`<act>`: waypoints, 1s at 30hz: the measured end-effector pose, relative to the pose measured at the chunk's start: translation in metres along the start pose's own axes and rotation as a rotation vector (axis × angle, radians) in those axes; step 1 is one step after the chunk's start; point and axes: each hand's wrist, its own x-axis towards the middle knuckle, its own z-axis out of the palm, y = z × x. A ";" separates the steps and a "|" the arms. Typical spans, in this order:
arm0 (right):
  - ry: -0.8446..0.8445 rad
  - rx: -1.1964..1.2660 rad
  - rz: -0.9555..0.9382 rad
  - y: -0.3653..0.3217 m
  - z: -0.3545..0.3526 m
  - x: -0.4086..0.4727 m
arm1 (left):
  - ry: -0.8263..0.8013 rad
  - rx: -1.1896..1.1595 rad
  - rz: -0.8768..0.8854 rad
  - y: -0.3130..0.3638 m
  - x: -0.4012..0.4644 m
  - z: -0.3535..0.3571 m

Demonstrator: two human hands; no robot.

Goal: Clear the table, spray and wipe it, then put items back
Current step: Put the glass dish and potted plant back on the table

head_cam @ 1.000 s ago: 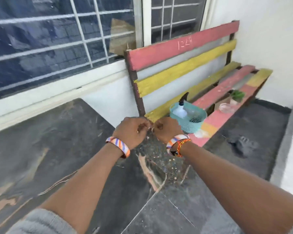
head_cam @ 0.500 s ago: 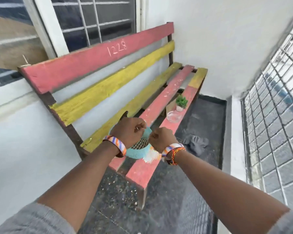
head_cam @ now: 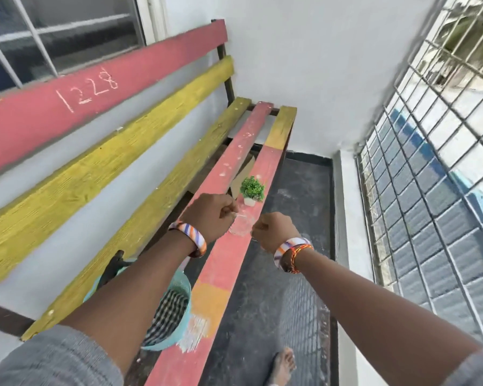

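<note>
Both hands have advanced along the bench from the basket (head_cam: 168, 310) at its near end, left hand (head_cam: 208, 215) and right hand (head_cam: 273, 232) curled, holding nothing, flanking the glass dish (head_cam: 241, 225) beside the potted plant (head_cam: 252, 189) on the front-edge slat, indicating clearing has not begun.

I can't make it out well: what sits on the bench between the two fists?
A clear glass dish on the red slat, seen in the head view.
</note>
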 end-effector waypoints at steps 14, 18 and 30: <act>-0.359 -0.213 0.031 0.120 -0.043 0.197 | -0.168 -0.206 -0.694 -0.069 0.157 0.112; -0.440 -0.247 0.028 0.126 -0.035 0.240 | -0.255 -0.262 -0.856 -0.098 0.179 0.118; -0.451 0.025 0.164 0.138 0.042 0.353 | -0.532 -0.089 -0.921 -0.182 0.237 0.179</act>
